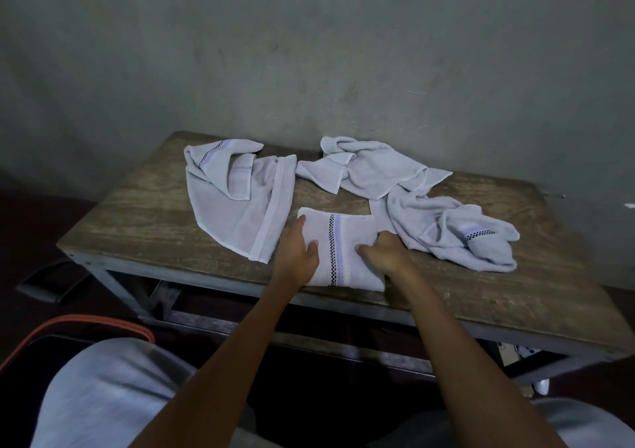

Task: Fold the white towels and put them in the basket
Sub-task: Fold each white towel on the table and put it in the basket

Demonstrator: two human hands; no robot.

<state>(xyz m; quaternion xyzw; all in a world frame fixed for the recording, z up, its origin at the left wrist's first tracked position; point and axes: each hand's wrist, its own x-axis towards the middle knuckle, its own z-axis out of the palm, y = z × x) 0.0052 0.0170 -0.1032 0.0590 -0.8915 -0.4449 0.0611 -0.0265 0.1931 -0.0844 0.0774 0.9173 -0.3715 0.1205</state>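
With my left hand [297,253] flat on the folded towel [343,238] and my right hand [386,251] curled at its right edge, grip unclear, I'd smooth the creases before lifting.

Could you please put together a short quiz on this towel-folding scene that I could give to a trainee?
1. True or false: the left hand and the right hand both touch the folded towel.
2. Where does the folded towel lie? A) at the near edge of the table; B) against the wall; C) on the floor.
3. Fill in: the crumpled towel with the checked band lies to the folded towel's ___.
Key: 1 true; 2 A; 3 right.
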